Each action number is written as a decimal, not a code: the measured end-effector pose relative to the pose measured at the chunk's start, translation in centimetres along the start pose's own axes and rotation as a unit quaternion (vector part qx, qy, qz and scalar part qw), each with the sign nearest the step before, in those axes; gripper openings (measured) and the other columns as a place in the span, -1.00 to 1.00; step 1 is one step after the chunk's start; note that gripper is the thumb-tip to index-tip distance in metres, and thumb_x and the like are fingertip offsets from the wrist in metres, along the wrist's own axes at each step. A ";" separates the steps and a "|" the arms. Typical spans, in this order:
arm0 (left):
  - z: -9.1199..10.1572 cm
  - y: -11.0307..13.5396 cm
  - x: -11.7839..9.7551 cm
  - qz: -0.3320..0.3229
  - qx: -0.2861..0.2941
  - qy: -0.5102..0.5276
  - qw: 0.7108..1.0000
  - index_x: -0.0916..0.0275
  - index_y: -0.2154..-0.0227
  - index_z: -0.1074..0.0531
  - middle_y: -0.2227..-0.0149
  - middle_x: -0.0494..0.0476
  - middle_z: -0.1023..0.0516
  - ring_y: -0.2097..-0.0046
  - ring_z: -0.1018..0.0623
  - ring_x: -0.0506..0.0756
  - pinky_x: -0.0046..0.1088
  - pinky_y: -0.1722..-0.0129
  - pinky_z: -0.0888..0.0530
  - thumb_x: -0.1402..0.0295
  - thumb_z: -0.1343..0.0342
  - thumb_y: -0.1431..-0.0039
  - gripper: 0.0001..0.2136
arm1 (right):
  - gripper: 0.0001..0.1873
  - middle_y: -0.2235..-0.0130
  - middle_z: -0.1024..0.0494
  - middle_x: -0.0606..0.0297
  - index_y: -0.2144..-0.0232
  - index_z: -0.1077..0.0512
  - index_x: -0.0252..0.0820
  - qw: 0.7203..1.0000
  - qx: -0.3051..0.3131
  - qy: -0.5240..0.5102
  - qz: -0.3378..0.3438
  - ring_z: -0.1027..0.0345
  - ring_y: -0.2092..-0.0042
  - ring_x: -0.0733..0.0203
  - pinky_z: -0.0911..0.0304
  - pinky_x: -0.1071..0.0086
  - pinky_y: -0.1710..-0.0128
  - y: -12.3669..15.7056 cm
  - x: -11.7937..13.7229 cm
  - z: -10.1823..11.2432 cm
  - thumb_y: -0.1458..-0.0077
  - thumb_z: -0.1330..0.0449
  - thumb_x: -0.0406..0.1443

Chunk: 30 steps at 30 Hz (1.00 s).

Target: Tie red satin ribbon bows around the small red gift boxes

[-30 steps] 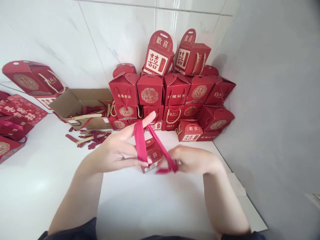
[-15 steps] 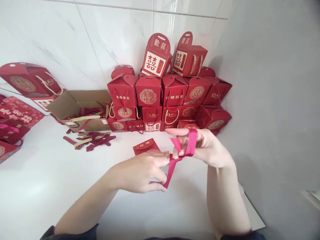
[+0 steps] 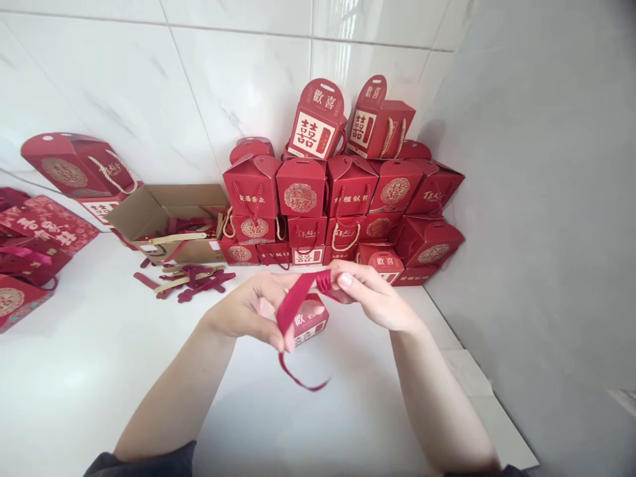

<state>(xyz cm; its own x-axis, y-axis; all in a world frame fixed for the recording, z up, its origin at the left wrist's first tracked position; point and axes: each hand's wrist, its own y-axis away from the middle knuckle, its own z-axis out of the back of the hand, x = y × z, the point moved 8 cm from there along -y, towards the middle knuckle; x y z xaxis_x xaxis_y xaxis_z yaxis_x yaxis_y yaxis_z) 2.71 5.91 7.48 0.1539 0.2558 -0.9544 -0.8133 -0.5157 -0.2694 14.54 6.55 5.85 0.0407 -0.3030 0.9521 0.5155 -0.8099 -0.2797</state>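
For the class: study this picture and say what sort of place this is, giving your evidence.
Probably a makeshift packing corner for wedding favours: stacked red double-happiness gift boxes, an open cardboard carton, and red ribbons.

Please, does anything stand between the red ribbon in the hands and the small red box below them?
Nothing visible does: the left hand and right hand hold the red ribbon right above the small red box. Only the hands' own fingers are near it.
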 end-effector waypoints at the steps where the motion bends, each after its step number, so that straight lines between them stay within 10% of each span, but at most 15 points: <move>1: 0.8 0.2 0.2 -0.012 -0.045 0.037 0.998 0.22 0.60 -0.53 -0.05 0.24 -0.50 -0.11 -0.45 0.30 -0.20 -0.01 -0.47 -0.02 -0.28 0.08 -0.64 | -0.60 0.49 -0.31 0.39 0.42 -0.40 -0.23 1.000 -0.001 0.018 0.008 -0.15 0.48 0.37 -0.14 0.45 0.42 0.1 0.2 0.0 -0.30 0.01 -0.09; 8: 2.2 0.7 1.2 -0.039 -0.222 0.099 0.969 0.20 0.51 -0.47 -0.20 0.14 -0.38 -0.26 -0.31 0.28 -0.07 -0.18 -0.32 -0.12 -0.10 -0.06 -0.56 | -0.60 0.54 -0.21 0.43 0.54 -0.32 -0.21 0.978 0.011 0.204 0.037 -0.01 0.51 0.39 -0.01 0.46 0.47 0.7 1.6 0.2 -0.31 -0.01 -0.16; 13: 0.3 -0.2 -0.5 -0.114 -0.122 -0.046 0.985 0.10 0.42 -0.61 -0.12 0.15 -0.48 -0.26 -0.30 0.30 -0.01 -0.25 -0.19 0.23 -0.29 -0.05 -0.90 | -0.59 0.58 -0.16 0.45 0.54 -0.32 -0.21 0.964 0.049 0.258 0.035 0.00 0.52 0.38 -0.02 0.46 0.47 1.1 2.1 0.3 -0.32 0.02 -0.17; 18: -0.1 -0.7 0.5 -0.032 -0.072 -0.222 0.972 0.13 0.33 -0.65 0.00 0.29 -0.54 -0.29 -0.24 0.33 -0.04 -0.28 -0.11 0.37 -0.29 -0.05 -0.90 | -0.58 0.55 -0.26 0.41 0.55 -0.27 -0.19 0.920 0.019 0.391 -0.014 -0.06 0.51 0.35 0.01 0.44 0.47 1.2 1.4 1.2 -0.34 0.08 -0.20; 23: 0.1 -0.7 1.2 0.002 -0.052 -0.060 0.997 0.16 0.39 -0.65 0.18 0.28 -0.61 -0.07 -0.49 0.29 -0.14 -0.07 -0.40 0.33 -0.31 0.00 -0.91 | -0.67 0.44 -0.48 0.30 0.43 -0.41 -0.17 0.888 -0.061 0.451 -0.067 -0.34 0.41 0.25 -0.12 0.41 0.40 1.0 0.3 3.1 -0.31 0.04 -0.21; 30: -0.6 -0.5 1.0 0.016 -0.011 0.093 0.996 0.17 0.46 -0.64 0.11 0.31 -0.60 0.03 -0.54 0.28 -0.11 0.03 -0.43 0.30 -0.34 0.06 -0.91 | -0.66 0.16 -0.59 0.25 0.05 -0.46 -0.09 0.925 -0.192 0.327 -0.012 -0.49 0.15 0.19 -0.39 0.34 0.19 3.3 2.7 7.1 -0.30 0.08 -0.32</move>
<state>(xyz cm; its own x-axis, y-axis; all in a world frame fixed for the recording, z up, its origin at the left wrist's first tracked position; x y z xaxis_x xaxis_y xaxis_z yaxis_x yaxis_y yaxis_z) 3.57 5.88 6.62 0.2309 0.0850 -0.9693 -0.8068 -0.5402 -0.2395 22.40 6.65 8.35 -0.5584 -0.4201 0.7153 0.1625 -0.9010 -0.4023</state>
